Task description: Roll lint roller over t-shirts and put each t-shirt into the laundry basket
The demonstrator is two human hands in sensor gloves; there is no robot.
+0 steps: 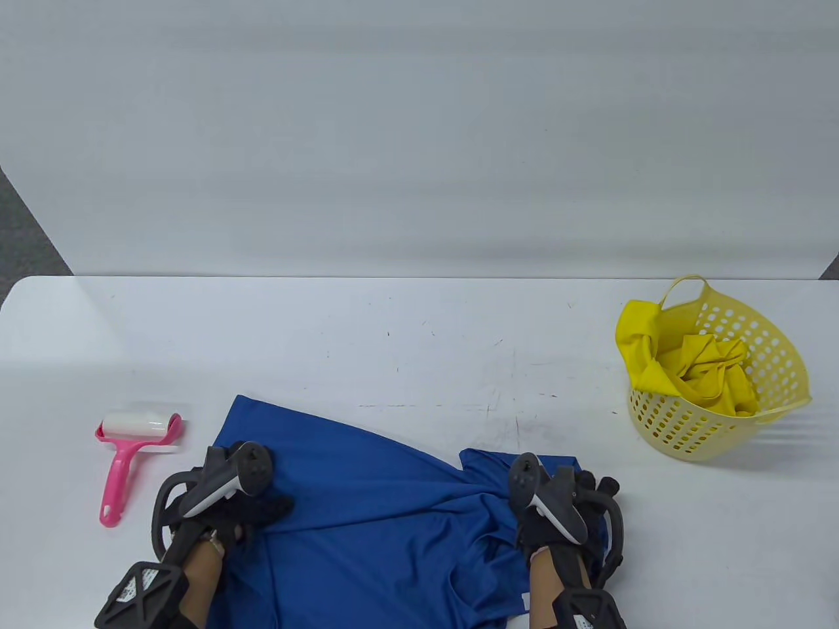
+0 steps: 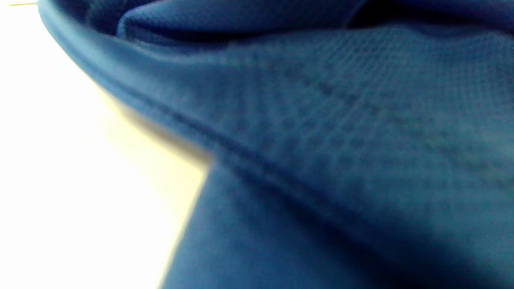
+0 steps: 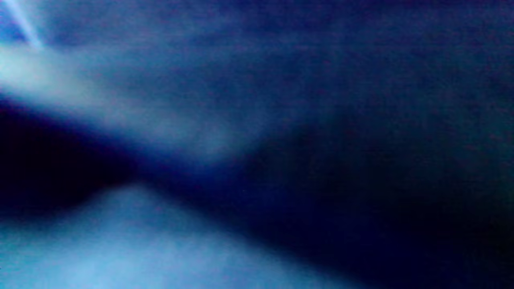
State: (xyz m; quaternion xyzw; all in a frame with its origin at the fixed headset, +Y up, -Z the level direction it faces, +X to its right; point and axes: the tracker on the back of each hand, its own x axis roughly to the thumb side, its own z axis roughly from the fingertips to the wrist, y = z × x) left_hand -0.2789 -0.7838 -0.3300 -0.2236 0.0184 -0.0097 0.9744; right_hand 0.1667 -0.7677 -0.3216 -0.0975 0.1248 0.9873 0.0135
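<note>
The white desk (image 1: 393, 327) stands before a pale wall, and a blue t-shirt (image 1: 380, 511) lies crumpled along its near edge. My left hand (image 1: 229, 504) rests on the shirt's left side and my right hand (image 1: 564, 511) on its right; trackers hide my fingers, so I cannot tell whether either hand grips the cloth. Both wrist views show only blurred blue fabric. The pink lint roller (image 1: 131, 452) lies just left of the shirt. The yellow laundry basket (image 1: 721, 419), far right, holds a yellow t-shirt (image 1: 695, 367).
</note>
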